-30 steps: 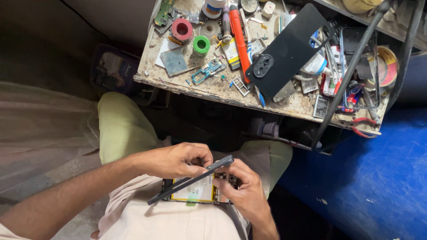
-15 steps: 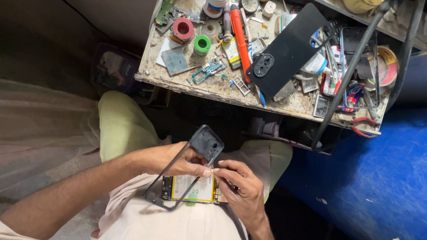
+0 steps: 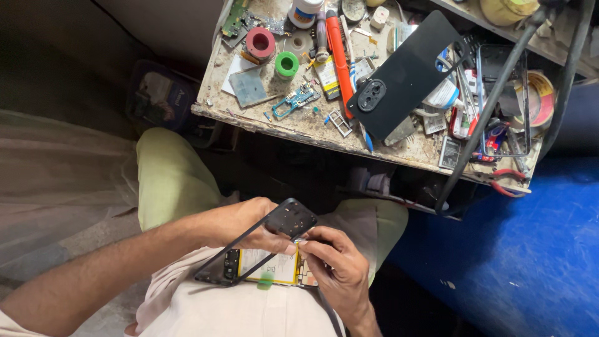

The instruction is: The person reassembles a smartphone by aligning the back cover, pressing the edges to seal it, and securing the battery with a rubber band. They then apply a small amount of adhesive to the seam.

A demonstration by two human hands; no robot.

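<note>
The black phone frame [image 3: 262, 240] is lifting off the opened phone [image 3: 265, 267] on the person's lap, below the surface's [image 3: 299, 125] front edge. The left hand [image 3: 240, 221] is pinching the frame; the right hand [image 3: 334, 262] is pinching the phone's end. The separation seems nearly done.

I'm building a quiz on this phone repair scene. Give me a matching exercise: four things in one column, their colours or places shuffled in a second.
1. tape roll
2. small spool
3. back cover
4. thin frame

a. lifted in the left hand
b. green
c. red
d. black, flat on the bench

Pairs: 1-c, 2-b, 3-d, 4-a
</note>
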